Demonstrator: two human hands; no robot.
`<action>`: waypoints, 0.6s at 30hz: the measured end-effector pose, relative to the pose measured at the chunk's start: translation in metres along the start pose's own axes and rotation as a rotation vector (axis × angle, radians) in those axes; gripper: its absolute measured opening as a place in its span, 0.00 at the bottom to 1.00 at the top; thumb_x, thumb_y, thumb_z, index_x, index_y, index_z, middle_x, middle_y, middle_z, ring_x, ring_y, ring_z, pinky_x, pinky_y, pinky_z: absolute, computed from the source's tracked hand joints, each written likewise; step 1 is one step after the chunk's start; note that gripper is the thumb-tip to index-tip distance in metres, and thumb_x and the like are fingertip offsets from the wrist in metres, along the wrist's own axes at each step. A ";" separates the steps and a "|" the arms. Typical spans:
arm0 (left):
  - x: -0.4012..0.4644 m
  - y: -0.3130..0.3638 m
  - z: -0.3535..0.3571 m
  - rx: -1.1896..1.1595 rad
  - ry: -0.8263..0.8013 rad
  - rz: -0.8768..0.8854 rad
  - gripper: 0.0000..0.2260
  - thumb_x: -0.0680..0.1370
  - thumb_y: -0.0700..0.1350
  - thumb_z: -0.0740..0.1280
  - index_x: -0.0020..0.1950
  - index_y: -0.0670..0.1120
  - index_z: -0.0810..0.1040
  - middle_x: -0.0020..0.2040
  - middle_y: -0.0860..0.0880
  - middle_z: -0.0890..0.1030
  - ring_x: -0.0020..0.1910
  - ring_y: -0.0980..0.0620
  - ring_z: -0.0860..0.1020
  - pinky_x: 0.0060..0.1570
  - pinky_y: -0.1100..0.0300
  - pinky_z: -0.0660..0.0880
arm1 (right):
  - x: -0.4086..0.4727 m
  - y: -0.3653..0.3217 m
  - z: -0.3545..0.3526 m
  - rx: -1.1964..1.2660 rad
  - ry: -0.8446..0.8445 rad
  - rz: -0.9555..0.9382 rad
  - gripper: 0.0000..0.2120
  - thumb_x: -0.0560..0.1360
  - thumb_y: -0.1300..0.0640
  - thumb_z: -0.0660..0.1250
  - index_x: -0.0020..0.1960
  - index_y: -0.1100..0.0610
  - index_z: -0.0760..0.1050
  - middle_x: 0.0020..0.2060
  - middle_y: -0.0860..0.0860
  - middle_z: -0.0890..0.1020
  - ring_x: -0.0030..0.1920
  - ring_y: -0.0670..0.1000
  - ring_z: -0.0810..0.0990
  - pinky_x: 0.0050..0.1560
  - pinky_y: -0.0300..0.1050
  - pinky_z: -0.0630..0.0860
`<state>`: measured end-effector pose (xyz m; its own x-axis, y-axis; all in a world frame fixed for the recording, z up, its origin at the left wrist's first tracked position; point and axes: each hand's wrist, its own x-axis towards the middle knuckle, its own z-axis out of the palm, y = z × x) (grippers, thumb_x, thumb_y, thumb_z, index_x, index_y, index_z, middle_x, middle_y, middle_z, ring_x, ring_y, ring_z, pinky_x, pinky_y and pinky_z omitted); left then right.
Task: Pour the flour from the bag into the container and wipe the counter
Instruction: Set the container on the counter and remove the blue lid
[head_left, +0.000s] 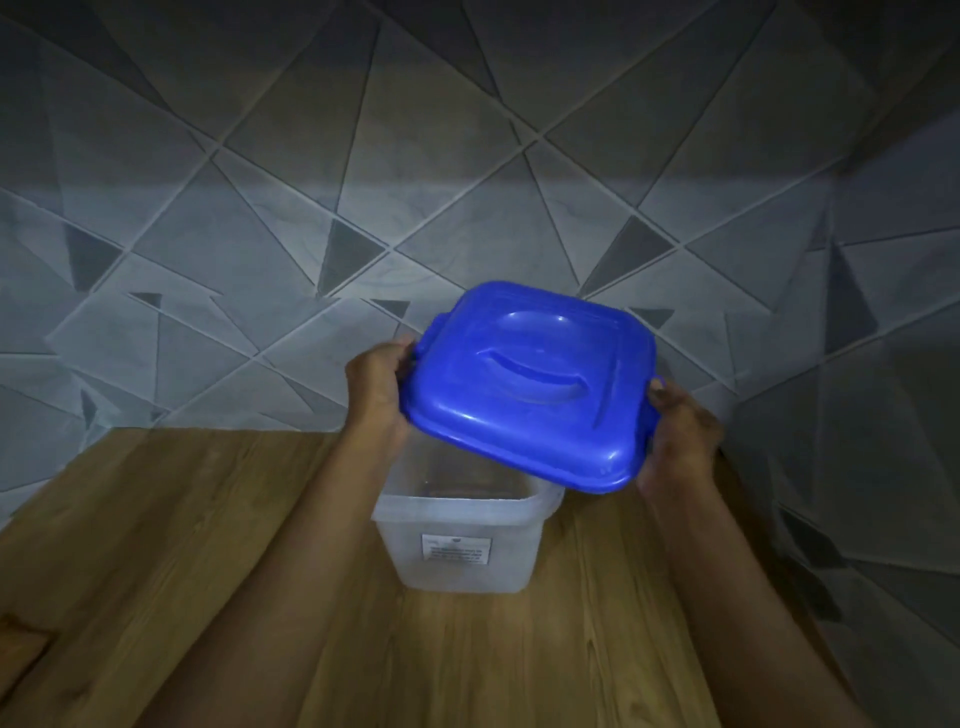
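Observation:
A clear plastic container (457, 545) with a white label on its front stands open on the wooden counter (156, 545). Above it, tilted and lifted off the rim, is its blue square lid (530, 384) with a moulded handle on top. My left hand (376, 387) grips the lid's left edge. My right hand (678, 436) grips its right edge. The lid hides the back part of the container's opening. No flour bag is in view.
A wall of grey tiles with a triangle pattern (467, 182) rises right behind the counter and wraps round on the right side (857, 415). The light is dim.

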<state>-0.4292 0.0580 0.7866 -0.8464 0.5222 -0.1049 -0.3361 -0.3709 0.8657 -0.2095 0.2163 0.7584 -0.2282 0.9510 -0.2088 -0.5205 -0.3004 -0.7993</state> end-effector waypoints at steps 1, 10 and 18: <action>-0.008 -0.009 0.011 -0.011 -0.016 0.009 0.07 0.72 0.38 0.64 0.47 0.39 0.80 0.43 0.40 0.79 0.41 0.45 0.78 0.41 0.57 0.76 | 0.000 -0.005 -0.008 0.023 0.030 -0.007 0.13 0.75 0.67 0.68 0.59 0.68 0.78 0.49 0.59 0.84 0.45 0.55 0.84 0.45 0.48 0.82; -0.078 -0.110 0.090 0.030 -0.023 0.099 0.20 0.77 0.36 0.66 0.68 0.40 0.68 0.61 0.39 0.79 0.56 0.44 0.79 0.62 0.45 0.76 | 0.010 -0.032 -0.088 0.276 0.161 -0.018 0.11 0.75 0.70 0.65 0.52 0.58 0.79 0.45 0.52 0.84 0.41 0.50 0.84 0.35 0.41 0.81; -0.104 -0.182 0.119 0.318 -0.193 0.082 0.33 0.71 0.45 0.71 0.75 0.46 0.65 0.69 0.46 0.76 0.67 0.46 0.76 0.69 0.44 0.71 | 0.017 -0.025 -0.152 0.295 0.079 0.003 0.11 0.79 0.68 0.62 0.51 0.53 0.77 0.43 0.48 0.81 0.36 0.44 0.79 0.30 0.34 0.76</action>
<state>-0.2312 0.1624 0.6978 -0.7615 0.6470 0.0394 -0.0992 -0.1764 0.9793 -0.0751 0.2507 0.6887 -0.1716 0.9495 -0.2629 -0.7389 -0.3005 -0.6030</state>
